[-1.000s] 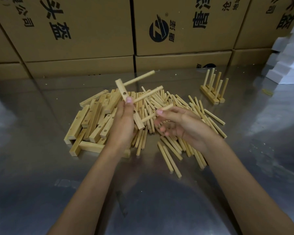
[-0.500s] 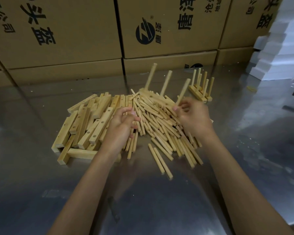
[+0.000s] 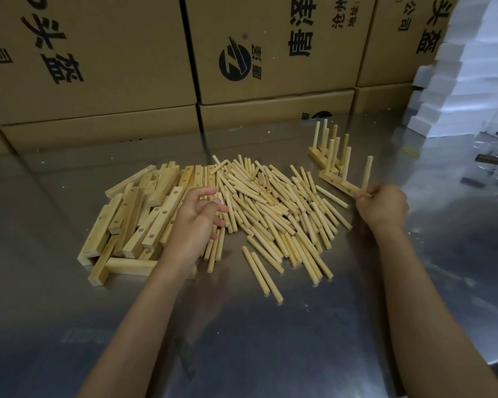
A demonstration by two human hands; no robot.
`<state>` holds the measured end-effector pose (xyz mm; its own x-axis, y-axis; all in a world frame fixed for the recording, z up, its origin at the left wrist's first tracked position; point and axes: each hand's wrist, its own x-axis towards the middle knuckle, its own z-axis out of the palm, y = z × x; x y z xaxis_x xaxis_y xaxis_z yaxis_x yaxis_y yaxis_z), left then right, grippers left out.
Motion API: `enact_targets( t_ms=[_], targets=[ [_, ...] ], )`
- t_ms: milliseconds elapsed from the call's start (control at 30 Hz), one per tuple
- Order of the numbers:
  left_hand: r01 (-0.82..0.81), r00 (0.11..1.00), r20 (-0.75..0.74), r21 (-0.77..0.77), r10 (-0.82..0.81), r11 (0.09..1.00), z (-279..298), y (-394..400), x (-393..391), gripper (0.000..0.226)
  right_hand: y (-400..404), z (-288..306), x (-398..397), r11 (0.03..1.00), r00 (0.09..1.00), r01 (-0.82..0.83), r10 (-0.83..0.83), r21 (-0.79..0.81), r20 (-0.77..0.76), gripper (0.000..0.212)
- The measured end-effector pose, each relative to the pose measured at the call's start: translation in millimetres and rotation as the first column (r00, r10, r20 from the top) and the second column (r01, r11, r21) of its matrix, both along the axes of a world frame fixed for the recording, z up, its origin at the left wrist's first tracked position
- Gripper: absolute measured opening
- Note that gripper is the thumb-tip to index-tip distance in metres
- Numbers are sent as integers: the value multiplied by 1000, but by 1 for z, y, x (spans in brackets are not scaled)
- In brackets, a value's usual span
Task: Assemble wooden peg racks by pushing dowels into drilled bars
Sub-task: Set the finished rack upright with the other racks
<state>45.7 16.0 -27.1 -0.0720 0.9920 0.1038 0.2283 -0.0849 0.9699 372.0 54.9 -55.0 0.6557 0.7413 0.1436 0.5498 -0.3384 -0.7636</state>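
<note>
on the glossy steel table [image 3: 242, 340], the right hand [image 3: 383, 206] pinches a square pale-wood peg rack [image 3: 344, 183] at three o'clock of the round dowel heap [image 3: 270, 208], while the left hand [image 3: 197, 216] hovers there, fingers loosely spread, empty.

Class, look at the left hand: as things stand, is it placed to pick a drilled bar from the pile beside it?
Probably yes. The left hand is open and holds nothing, hovering where the pile of drilled bars meets the loose dowels. The nearest bars lie uncovered just to its left.
</note>
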Motion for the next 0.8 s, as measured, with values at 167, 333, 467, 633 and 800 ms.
enact_targets(
  t_ms=[167, 333, 467, 633, 800],
  targets=[
    [-8, 1000, -12, -9, 8, 1000, -2, 1, -1, 26, 16, -5, -12, 999, 998, -43, 44, 22, -49, 25],
    [-9, 998, -56, 9, 10, 1000, -5, 2, -3, 25, 38, 0, -20, 998, 998, -61, 61, -8, 10, 29],
    [-16, 997, -77, 18, 17, 1000, -7, 5, -3, 24, 55, 2, -22, 999, 999, -45, 45, 7, -5, 28],
    [-16, 995, -96, 50, 21, 999, -8, 4, -3, 25, 66, 0, -19, 995, 992, -73, 79, 68, -96, 21],
    [-85, 977, -185, 138, 110, 987, -10, 4, -10, 30, 60, -4, -12, 983, 977, -40, 75, 177, -198, 24]
  ],
)
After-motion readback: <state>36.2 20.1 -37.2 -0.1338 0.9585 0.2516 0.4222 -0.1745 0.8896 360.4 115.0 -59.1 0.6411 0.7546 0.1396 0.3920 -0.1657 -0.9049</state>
